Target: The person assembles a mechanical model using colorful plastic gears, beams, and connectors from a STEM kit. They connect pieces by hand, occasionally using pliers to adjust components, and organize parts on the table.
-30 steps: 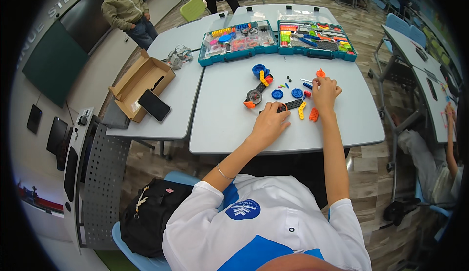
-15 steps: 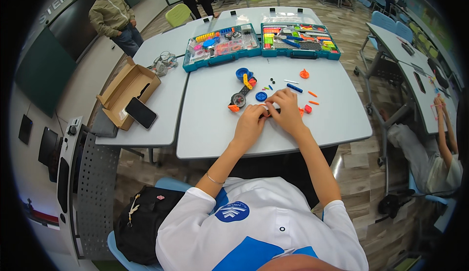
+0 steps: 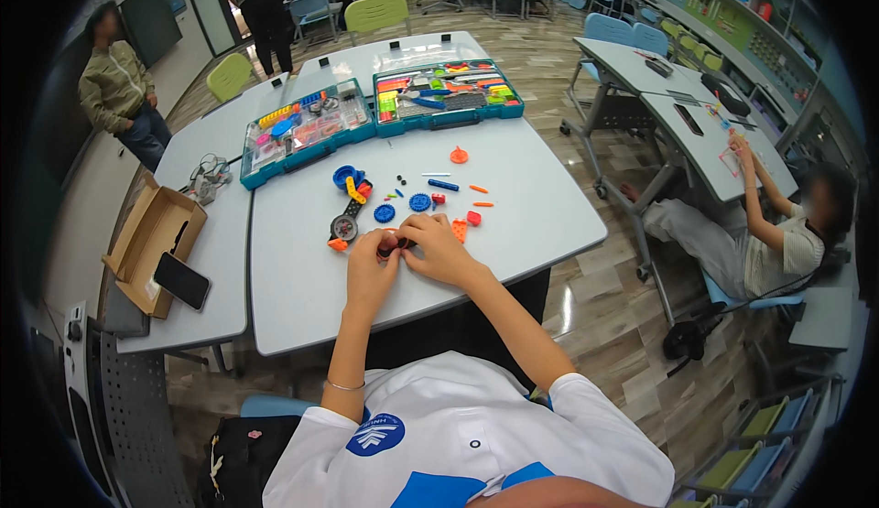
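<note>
My left hand [image 3: 371,268] and my right hand [image 3: 439,250] meet low over the near part of the white table. Between their pinched fingers is a small dark building piece [image 3: 404,243], mostly covered; its exact kind is hidden. Just beyond the fingers lie two blue gears [image 3: 419,202] and a small red block [image 3: 439,199]. An orange perforated piece [image 3: 459,230] and a red piece [image 3: 473,219] rest beside my right hand. To the left of my hands lies a dark assembly with a round grey wheel [image 3: 344,227], a yellow bent beam [image 3: 355,192] and a blue round part [image 3: 346,176].
Two teal cases [image 3: 450,91] [image 3: 307,137] of sorted parts stand open at the table's back. A blue rod [image 3: 443,185], orange pegs [image 3: 479,189] and an orange part [image 3: 459,154] lie farther off. At left are a cardboard box [image 3: 151,243] and a phone [image 3: 182,280]. Another person sits at right.
The view has swung right, so the table sits farther left. My hands have drawn nearer to me, uncovering the second blue gear and the small red block. The pinch on the dark piece continues.
</note>
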